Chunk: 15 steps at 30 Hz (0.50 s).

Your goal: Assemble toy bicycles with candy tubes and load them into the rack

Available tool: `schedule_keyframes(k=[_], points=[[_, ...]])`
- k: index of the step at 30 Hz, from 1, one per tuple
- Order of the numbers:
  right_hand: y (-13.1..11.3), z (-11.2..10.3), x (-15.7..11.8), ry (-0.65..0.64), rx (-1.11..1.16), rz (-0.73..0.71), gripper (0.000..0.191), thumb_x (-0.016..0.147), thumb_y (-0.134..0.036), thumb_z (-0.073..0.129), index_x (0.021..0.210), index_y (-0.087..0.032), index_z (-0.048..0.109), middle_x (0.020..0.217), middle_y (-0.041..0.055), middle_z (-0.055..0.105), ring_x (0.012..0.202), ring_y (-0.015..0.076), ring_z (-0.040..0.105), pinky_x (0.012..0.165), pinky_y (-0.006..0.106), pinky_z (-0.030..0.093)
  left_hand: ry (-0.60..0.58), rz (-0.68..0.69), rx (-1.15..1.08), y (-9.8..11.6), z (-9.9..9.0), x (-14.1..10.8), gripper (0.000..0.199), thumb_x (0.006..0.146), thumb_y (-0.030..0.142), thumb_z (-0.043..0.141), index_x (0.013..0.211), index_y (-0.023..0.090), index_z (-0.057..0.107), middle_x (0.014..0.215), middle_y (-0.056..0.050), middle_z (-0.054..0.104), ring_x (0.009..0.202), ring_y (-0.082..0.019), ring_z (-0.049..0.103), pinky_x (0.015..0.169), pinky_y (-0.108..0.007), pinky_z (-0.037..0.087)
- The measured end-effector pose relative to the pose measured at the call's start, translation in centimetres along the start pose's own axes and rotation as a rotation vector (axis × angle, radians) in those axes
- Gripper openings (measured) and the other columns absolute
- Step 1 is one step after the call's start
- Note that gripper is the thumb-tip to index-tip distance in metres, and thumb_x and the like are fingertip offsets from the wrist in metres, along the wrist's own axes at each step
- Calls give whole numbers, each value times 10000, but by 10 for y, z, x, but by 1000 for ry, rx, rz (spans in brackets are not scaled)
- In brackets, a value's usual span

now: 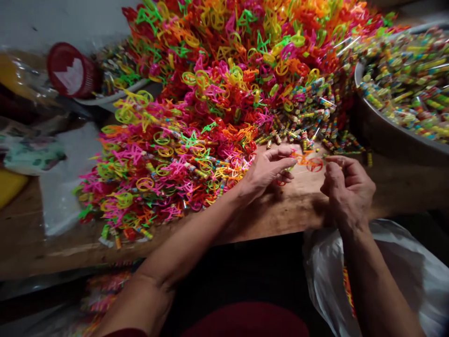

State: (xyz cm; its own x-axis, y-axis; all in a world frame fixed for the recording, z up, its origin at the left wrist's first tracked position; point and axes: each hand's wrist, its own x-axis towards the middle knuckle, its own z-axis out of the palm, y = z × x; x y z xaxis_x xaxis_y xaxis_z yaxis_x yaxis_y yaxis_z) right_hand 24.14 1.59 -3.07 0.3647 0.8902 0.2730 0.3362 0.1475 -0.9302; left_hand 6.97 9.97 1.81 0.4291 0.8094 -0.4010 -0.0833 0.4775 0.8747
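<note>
My left hand (268, 169) is over the wooden table's front part, thumb and fingers closed on the left end of a small orange plastic toy bicycle (306, 160) with round wheels. Just to its right, my right hand (349, 183) is curled in a pinch; what lies between its fingertips is too small to make out. Beyond my left hand spreads a big heap of similar toy bicycles (196, 98) in pink, orange, yellow, red and green. Small wrapped candy tubes (315, 112) lie in a pile behind my hands.
A large metal basin (382, 119) full of wrapped candy tubes stands at the right. A red basket (66, 70) and another tub (115, 96) are at the back left. A white plastic bag (324, 262) hangs below the table edge. A clear plastic sheet (66, 187) lies left.
</note>
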Motion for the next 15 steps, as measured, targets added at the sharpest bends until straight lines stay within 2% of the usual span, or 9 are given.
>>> schedule_keyframes(k=[2,5,7,10,12,13,15], points=[[-5,1,4,21,-14,41,367,931,-543,637,1082,-217,715,747,7,644,583,125,548,514,247,435,-28,19,68,1,1,-3,114,896,123,716,999,119,668,732,22,675,519,-84,652,560,-224,532],[-15,7,5,-124,31,128,354,872,-554,702,843,-202,721,638,-9,593,565,123,524,492,241,414,-56,49,169,3,1,-6,213,905,148,708,1107,87,689,658,14,658,535,-76,623,564,-197,508],[-19,14,0,-165,93,180,369,868,-557,699,783,-198,700,581,-26,539,520,109,466,464,239,372,-27,95,178,2,3,-6,332,890,141,720,1209,79,653,668,14,658,548,-73,606,575,-192,500],[-20,24,-9,-84,113,210,338,863,-524,690,787,-196,679,547,-57,477,470,88,374,440,237,302,100,206,193,-3,6,-7,426,861,171,760,1256,115,609,938,-53,726,640,-74,629,613,-195,512],[-22,28,-14,9,11,154,308,877,-481,664,764,-194,660,548,-60,480,464,86,376,452,239,295,224,368,292,-7,7,-12,417,839,199,785,1223,153,630,1203,-95,697,733,-78,643,661,-197,522],[-23,28,-15,51,-79,91,294,887,-456,649,756,-193,655,557,-54,501,471,89,398,469,242,307,277,449,354,-9,7,-16,382,837,204,783,1195,166,652,1274,-94,674,768,-81,644,688,-199,525],[-26,29,-18,117,-308,-91,273,916,-407,619,754,-191,655,588,-32,560,506,100,460,517,251,336,294,512,437,-12,6,-24,284,859,216,754,1133,170,697,1253,-87,690,808,-98,650,739,-211,529]])
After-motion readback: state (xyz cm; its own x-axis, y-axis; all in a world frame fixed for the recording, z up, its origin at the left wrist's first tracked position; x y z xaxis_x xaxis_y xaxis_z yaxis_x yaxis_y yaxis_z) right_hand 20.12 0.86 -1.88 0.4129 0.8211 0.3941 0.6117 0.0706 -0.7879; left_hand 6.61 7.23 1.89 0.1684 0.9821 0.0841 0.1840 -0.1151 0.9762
